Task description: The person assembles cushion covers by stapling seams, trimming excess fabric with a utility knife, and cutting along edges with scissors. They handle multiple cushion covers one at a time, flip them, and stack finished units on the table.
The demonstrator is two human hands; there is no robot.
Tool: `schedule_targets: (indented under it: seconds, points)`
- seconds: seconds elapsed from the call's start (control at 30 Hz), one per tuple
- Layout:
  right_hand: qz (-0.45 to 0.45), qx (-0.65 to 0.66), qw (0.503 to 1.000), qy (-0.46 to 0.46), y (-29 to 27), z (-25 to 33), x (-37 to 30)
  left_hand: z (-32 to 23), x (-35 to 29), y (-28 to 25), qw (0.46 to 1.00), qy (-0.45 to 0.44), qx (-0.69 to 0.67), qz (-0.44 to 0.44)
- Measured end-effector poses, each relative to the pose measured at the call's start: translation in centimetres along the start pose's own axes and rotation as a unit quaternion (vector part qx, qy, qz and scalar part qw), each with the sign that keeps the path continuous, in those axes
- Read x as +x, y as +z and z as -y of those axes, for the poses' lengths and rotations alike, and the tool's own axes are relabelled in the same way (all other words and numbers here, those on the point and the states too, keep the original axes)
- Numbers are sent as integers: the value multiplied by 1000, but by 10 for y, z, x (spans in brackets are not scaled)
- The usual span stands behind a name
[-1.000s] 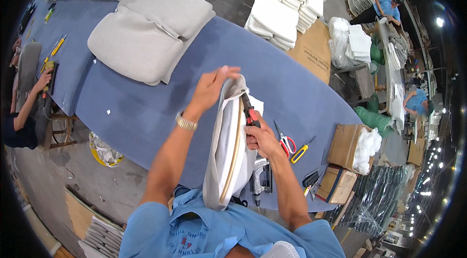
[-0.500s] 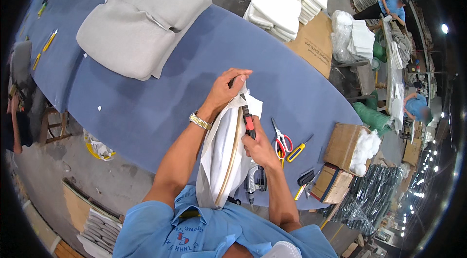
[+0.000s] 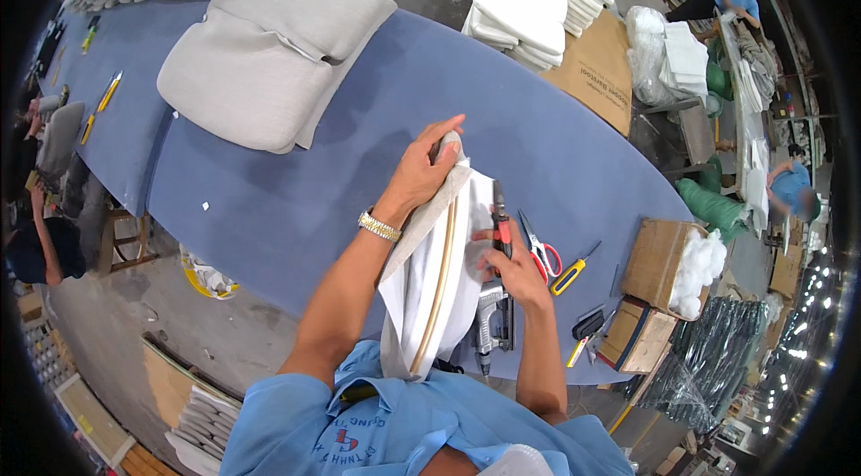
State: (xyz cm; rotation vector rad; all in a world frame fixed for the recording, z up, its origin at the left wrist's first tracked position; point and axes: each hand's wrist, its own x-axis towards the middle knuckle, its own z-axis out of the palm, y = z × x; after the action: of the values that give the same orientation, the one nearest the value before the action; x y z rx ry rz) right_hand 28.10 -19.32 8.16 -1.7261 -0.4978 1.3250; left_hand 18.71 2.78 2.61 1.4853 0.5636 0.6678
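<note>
My left hand (image 3: 420, 173), with a metal watch on its wrist, grips the far end of an upholstered cushion panel (image 3: 429, 274). The panel stands on edge against my body, showing light grey fabric, white padding and a thin brown board edge. In my right hand (image 3: 522, 271) is a pair of pliers (image 3: 501, 229) with red and black handles, its jaws pointing away from me. The pliers are beside the panel, apart from its fabric edge. Close to that hand lie a metal air stapler (image 3: 491, 328), red-handled scissors (image 3: 545, 259) and a yellow-handled screwdriver (image 3: 570, 276).
Two grey cushions (image 3: 260, 63) sit on the blue-covered table (image 3: 296, 198) at the far left. A yellow cutter knife (image 3: 104, 104) lies beyond them. On the right edge stands a cardboard box (image 3: 659, 262) of white stuffing. Co-workers are at both sides.
My right hand has drawn the pliers off the fabric edge and to the right, loosening its fingers somewhat. My left hand still holds the panel's far end, and the panel has turned slightly.
</note>
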Motion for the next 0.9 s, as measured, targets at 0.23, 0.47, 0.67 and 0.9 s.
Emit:
schedule_targets:
  seconds: [0.23, 0.47, 0.67, 0.9]
  points:
    - [-215, -305, 917, -142, -42, -87, -5, -8, -5, -2, 1000, -5, 9, 4]
    - [-272, -345, 897, 52, 36, -202, -95, -5, -7, 8, 1000, 18, -3, 3]
    - [-296, -345, 891, 25, 35, -191, -87, -2, -9, 14, 999, 26, 23, -19]
    - [-172, 4, 985, 27, -40, -47, -87, 5, -8, 14, 999, 37, 5, -14]
